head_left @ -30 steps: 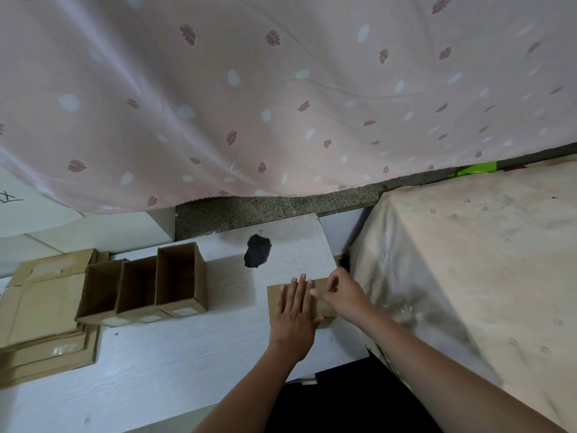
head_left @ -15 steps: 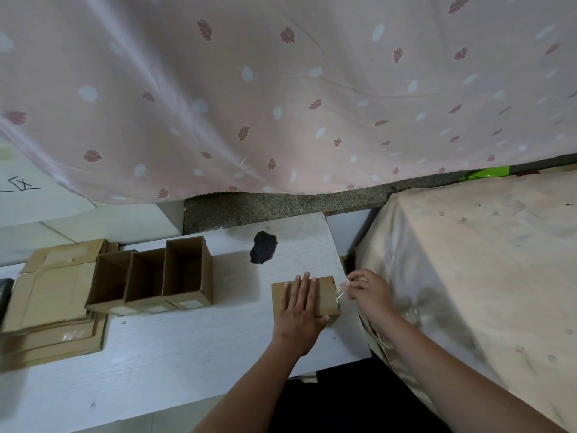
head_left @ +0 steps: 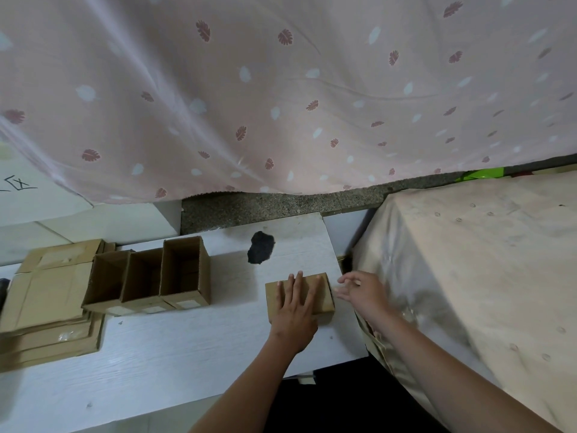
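Observation:
A small closed cardboard box (head_left: 324,292) lies on the white table (head_left: 175,348) near its right edge. My left hand (head_left: 295,310) presses flat on the box's top with straight fingers. My right hand (head_left: 363,296) hovers just right of the box, blurred, fingers loosely spread, holding nothing that I can make out. Three open cardboard boxes (head_left: 150,278) stand side by side at the table's left middle.
Flattened cardboard sheets (head_left: 46,295) are stacked at the table's left end. A dark patch (head_left: 260,251) marks the tabletop behind the box. A cloth-covered surface (head_left: 474,270) rises on the right. A pink leaf-print curtain (head_left: 281,89) hangs behind.
My right hand left the box's right end, moved off to the right and opened its fingers. My left hand stayed flat on the box.

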Demonstrator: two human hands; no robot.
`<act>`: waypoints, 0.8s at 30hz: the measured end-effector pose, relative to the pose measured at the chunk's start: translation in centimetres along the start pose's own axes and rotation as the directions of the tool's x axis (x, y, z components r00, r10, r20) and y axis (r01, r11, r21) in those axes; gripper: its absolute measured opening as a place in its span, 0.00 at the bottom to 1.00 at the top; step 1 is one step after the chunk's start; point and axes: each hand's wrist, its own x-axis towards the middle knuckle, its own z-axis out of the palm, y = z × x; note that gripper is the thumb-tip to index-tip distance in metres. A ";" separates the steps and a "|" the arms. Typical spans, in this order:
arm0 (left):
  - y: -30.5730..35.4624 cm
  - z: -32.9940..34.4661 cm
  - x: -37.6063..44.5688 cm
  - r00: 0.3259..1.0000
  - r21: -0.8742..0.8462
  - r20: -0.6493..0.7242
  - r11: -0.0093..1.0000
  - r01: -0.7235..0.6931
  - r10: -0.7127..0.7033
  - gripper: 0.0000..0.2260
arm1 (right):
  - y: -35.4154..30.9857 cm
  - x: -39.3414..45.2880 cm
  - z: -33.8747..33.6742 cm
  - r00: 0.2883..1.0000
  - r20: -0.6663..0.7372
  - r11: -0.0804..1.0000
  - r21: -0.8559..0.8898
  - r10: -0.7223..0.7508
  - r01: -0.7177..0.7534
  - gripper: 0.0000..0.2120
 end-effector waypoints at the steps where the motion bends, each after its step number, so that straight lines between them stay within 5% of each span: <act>1: 0.0 -0.4 0.2 1.000 -0.022 0.008 1.000 0.001 -0.001 0.43 | -0.3 0.0 0.3 1.000 0.004 0.999 -0.027 -0.024 0.024 0.11; 9: -0.8 -2.3 1.2 0.982 -0.138 -0.167 0.988 0.065 -0.088 0.47 | -4.6 -0.7 1.6 0.966 0.181 0.966 -0.142 -0.187 0.214 0.05; 15: -2.5 -2.4 1.1 0.953 -0.575 -0.265 0.817 -0.035 -0.145 0.45 | -5.8 -0.2 0.3 0.931 0.057 0.879 -0.316 -0.359 0.358 0.05; 24: -3.5 -1.2 0.0 0.955 -0.671 -0.262 0.738 -0.073 -0.143 0.36 | -4.7 0.1 0.0 0.904 0.014 0.846 -0.346 -0.428 0.406 0.05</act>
